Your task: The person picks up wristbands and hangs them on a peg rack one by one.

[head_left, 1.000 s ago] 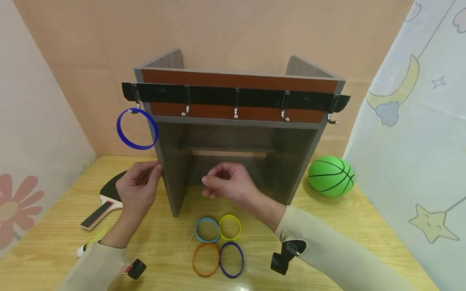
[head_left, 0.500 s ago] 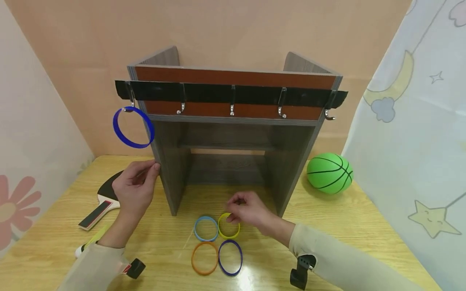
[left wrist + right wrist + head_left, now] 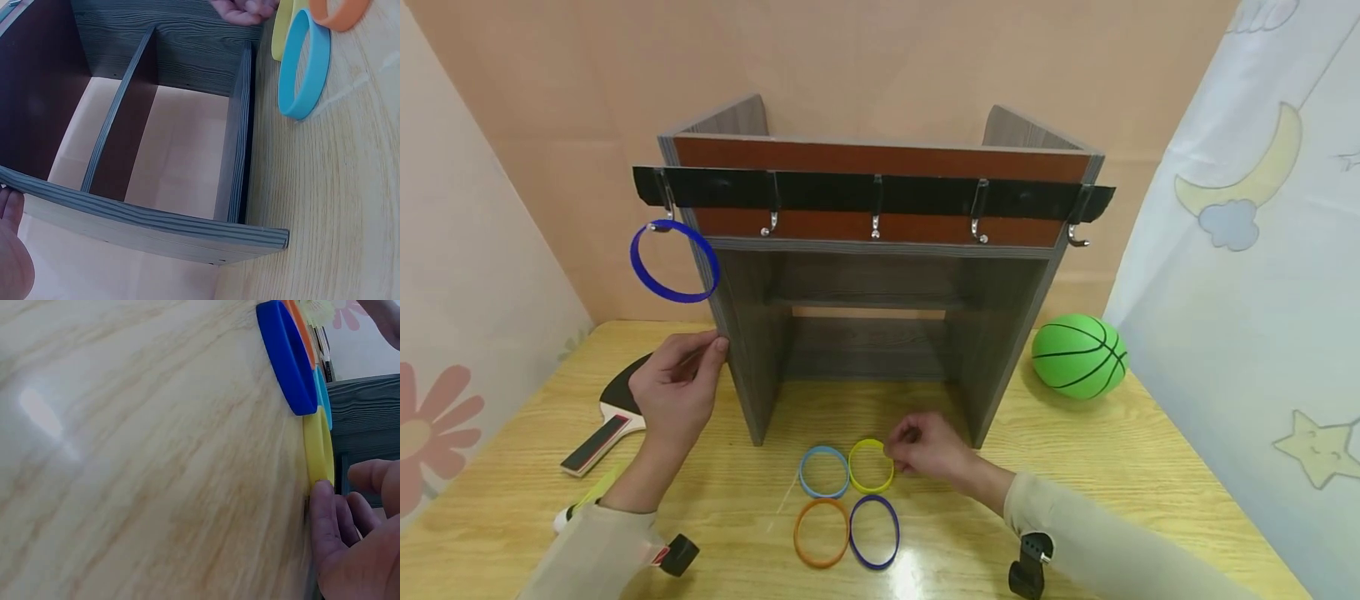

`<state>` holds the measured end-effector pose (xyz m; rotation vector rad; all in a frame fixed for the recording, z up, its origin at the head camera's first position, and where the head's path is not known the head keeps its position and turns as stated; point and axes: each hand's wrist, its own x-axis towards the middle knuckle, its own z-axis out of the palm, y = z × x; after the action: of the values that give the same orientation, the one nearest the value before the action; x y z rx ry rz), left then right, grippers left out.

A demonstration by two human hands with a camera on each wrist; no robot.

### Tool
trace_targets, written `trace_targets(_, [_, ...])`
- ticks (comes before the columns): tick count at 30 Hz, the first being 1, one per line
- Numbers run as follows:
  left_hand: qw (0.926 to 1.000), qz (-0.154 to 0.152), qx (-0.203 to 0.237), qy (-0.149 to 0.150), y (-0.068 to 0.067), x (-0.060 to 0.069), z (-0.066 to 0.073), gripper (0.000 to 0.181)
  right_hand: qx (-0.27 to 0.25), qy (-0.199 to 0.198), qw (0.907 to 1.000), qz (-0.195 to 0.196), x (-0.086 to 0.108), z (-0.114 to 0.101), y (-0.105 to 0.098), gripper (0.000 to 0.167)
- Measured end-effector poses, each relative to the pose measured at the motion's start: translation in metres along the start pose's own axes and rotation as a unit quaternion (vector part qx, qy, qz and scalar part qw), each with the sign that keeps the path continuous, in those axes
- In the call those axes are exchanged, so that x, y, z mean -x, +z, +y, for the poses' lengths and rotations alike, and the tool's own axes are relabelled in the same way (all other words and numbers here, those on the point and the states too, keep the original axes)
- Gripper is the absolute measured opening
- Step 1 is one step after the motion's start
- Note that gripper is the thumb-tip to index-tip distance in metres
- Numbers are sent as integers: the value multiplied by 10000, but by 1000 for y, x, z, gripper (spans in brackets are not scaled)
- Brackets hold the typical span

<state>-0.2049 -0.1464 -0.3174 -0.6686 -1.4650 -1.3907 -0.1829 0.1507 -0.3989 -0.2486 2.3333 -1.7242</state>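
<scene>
My left hand (image 3: 673,387) grips the front edge of the left side panel of a grey wooden shelf (image 3: 745,350); in the left wrist view the fingers (image 3: 12,203) lie against its outer side. At the right end of a group of silicone wristbands, my right hand (image 3: 934,450) has a fingertip touching the yellow wristband (image 3: 317,450), thumb held apart from it. A light blue wristband (image 3: 824,497), an orange wristband (image 3: 822,567) and a dark blue wristband (image 3: 874,567) lie beside it. Another blue wristband (image 3: 673,295) hangs from the leftmost hook.
A black strip (image 3: 827,190) with several metal hooks runs across the shelf's front. Right of the shelf rests a green ball (image 3: 1079,357). A table tennis paddle (image 3: 617,417) and a shuttlecock (image 3: 580,504) lie at the left.
My right hand has come down from in front of the shelf to the yellow wristband's right side. My left hand has stayed on the shelf's edge.
</scene>
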Motion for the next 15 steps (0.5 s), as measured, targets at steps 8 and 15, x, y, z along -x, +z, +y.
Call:
trace_targets(8, [10000,-12,-17,14,-1,-1,0,5,131,128,9998,52,-4,5,1,14])
trace_targets(15, [10000,26,66,8,0,0,-2,6,239,163,9994,165,-9,9,3,13])
